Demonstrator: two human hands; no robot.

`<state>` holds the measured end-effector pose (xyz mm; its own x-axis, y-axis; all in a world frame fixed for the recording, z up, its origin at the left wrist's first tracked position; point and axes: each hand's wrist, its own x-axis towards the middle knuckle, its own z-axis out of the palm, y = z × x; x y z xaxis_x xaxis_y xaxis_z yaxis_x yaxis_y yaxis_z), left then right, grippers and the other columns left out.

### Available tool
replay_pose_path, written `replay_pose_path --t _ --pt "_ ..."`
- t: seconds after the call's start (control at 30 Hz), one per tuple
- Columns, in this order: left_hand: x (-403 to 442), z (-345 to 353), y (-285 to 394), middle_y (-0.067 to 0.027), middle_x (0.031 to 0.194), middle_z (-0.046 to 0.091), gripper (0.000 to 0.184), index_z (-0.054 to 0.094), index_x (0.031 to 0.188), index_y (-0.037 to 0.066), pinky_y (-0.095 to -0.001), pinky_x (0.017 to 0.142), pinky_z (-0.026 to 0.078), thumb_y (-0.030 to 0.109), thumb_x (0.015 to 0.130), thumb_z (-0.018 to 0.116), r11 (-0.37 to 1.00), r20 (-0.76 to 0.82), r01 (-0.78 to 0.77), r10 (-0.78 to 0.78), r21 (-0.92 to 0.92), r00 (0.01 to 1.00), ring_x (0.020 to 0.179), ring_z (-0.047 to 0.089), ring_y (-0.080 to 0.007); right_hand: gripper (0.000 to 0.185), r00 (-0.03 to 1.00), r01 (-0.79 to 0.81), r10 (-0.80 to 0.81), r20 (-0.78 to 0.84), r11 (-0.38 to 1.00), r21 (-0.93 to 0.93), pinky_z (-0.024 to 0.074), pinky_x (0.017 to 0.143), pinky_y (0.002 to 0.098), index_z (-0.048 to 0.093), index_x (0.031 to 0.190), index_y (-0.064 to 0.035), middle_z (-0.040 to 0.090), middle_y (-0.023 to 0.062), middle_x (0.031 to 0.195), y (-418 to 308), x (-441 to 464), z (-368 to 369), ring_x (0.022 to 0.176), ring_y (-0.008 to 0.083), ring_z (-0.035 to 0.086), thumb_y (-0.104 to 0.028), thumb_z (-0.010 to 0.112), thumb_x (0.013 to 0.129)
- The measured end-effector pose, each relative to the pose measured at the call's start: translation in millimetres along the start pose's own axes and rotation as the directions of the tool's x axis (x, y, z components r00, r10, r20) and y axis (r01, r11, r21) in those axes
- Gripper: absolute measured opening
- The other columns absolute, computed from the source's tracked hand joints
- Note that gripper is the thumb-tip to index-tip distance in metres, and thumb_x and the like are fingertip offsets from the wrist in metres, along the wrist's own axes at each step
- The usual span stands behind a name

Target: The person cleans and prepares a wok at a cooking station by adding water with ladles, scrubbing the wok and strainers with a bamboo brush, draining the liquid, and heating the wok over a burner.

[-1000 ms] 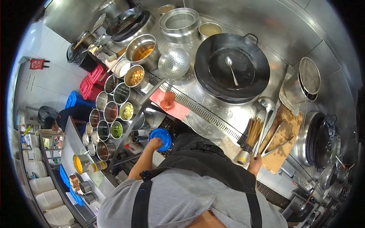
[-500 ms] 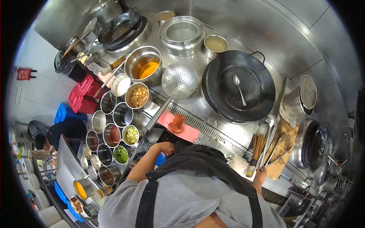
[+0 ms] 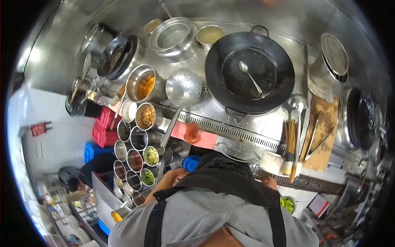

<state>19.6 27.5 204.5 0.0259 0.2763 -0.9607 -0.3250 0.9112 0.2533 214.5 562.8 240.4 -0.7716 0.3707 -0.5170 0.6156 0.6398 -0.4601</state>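
Note:
My left hand (image 3: 178, 174) is low at my waist, beside a blue object (image 3: 191, 163) partly hidden by my apron; its fingers are mostly hidden. At the right edge of the apron, my right hand (image 3: 269, 182) shows only in part, below the counter edge, away from the ladle (image 3: 297, 103). Its finger pose is unclear. In front of me a metal spoon (image 3: 250, 76) lies inside a large black wok (image 3: 249, 70). A perforated skimmer (image 3: 184, 87) rests left of it, over a pink cloth (image 3: 205, 139).
Metal cups of ingredients (image 3: 145, 115) stand at the left, near a pot of orange liquid (image 3: 140, 83). A bamboo brush (image 3: 290, 140) and a wooden board with tongs (image 3: 320, 136) are at the right. Another person (image 3: 96, 171) bends at the far left.
My right hand has left the ladle's handle and moved back to my side. My left hand has drawn closer to my waist. The camera view has turned.

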Motion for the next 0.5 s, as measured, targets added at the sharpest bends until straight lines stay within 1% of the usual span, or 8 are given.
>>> replay_pose_path --t 0.03,0.1,0.2,0.27,0.3,0.37,0.4,0.5 --pt "-7 -3 -9 -0.0026 0.106 0.066 0.04 0.06 0.119 0.014 -0.0411 0.082 0.056 0.029 0.083 0.066 1.0 -0.013 -0.002 0.002 -0.016 1.0 0.098 0.064 -0.0173 0.023 0.999 -0.021 0.024 0.04 0.997 -0.075 0.0508 0.077 0.05 0.067 0.096 -0.0023 0.066 0.0234 0.088 -2 7 6 0.087 0.042 0.064 -0.017 0.064 0.079" --pt "-21 -12 -23 -0.0028 0.107 0.066 0.041 0.06 0.119 0.013 -0.0407 0.084 0.055 0.029 0.082 0.066 0.999 -0.03 0.006 -0.008 -0.041 1.0 0.098 0.064 -0.0177 0.023 0.994 0.104 -0.103 -0.049 0.994 0.031 0.0502 0.081 0.0505 0.066 0.101 -0.0053 0.065 0.0252 0.096 -1 19 21 0.089 0.0435 0.062 -0.014 0.06 0.081" --pt "-36 -27 -29 -0.0031 0.108 0.066 0.042 0.06 0.119 0.013 -0.0403 0.085 0.054 0.028 0.08 0.066 0.998 -0.051 0.014 -0.017 -0.055 0.999 0.1 0.063 -0.0184 0.026 0.997 0.035 -0.034 -0.069 0.999 0.018 0.0505 0.082 0.0501 0.066 0.103 -0.0043 0.065 0.0256 0.098 -9 28 28 0.091 0.0432 0.062 -0.016 0.06 0.08" --pt "-40 -33 -27 -0.0033 0.108 0.065 0.043 0.06 0.12 0.013 -0.0399 0.087 0.054 0.027 0.079 0.067 0.999 -0.072 0.015 -0.018 -0.052 0.997 0.1 0.063 -0.0188 0.028 1.0 0.026 -0.023 0.021 0.988 -0.15 0.0511 0.084 0.0494 0.066 0.103 -0.0015 0.066 0.0248 0.098 -5 45 43 0.093 0.042 0.064 -0.017 0.057 0.081" --pt "-42 -32 -26 -0.0034 0.109 0.065 0.044 0.06 0.12 0.013 -0.0398 0.087 0.053 0.027 0.079 0.067 0.999 -0.08 0.013 -0.017 -0.051 0.997 0.101 0.062 -0.019 0.028 0.999 0.033 -0.029 0.025 0.989 -0.143 0.0511 0.084 0.0494 0.066 0.103 -0.0015 0.066 0.0248 0.098 0 53 54 0.093 0.042 0.064 -0.017 0.057 0.081" --pt "-44 -30 -23 -0.0036 0.109 0.065 0.045 0.06 0.12 0.013 -0.0395 0.088 0.053 0.026 0.078 0.067 0.999 -0.097 0.005 -0.009 -0.043 0.995 0.102 0.062 -0.0195 0.047 0.976 0.005 0.044 0.213 0.975 -0.223 0.0492 0.088 0.0476 0.059 0.111 0.0025 0.062 0.0276 0.109 17 70 81 0.102 0.0434 0.059 -0.029 0.069 0.078" --pt "-45 -28 -19 -0.0037 0.109 0.065 0.046 0.06 0.12 0.013 -0.0393 0.089 0.052 0.026 0.078 0.067 0.999 -0.108 -0.004 0.0 -0.034 0.994 0.102 0.062 -0.0197 0.05 0.994 0.086 -0.072 0.081 0.976 -0.201 0.0494 0.088 0.0486 0.057 0.113 0.0027 0.06 0.0271 0.114 37 75 107 0.103 0.0427 0.06 -0.031 0.067 0.079" --pt "-44 -25 -18 -0.004 0.11 0.065 0.047 0.06 0.121 0.012 -0.0388 0.091 0.051 0.025 0.076 0.067 0.999 -0.128 -0.023 0.019 -0.033 0.992 0.103 0.061 -0.0204 0.05 0.967 0.225 -0.251 -0.045 0.922 -0.314 0.0482 0.09 0.0492 0.057 0.116 0.0016 0.059 0.0264 0.118 26 70 107 0.107 0.0427 0.057 -0.029 0.068 0.078"
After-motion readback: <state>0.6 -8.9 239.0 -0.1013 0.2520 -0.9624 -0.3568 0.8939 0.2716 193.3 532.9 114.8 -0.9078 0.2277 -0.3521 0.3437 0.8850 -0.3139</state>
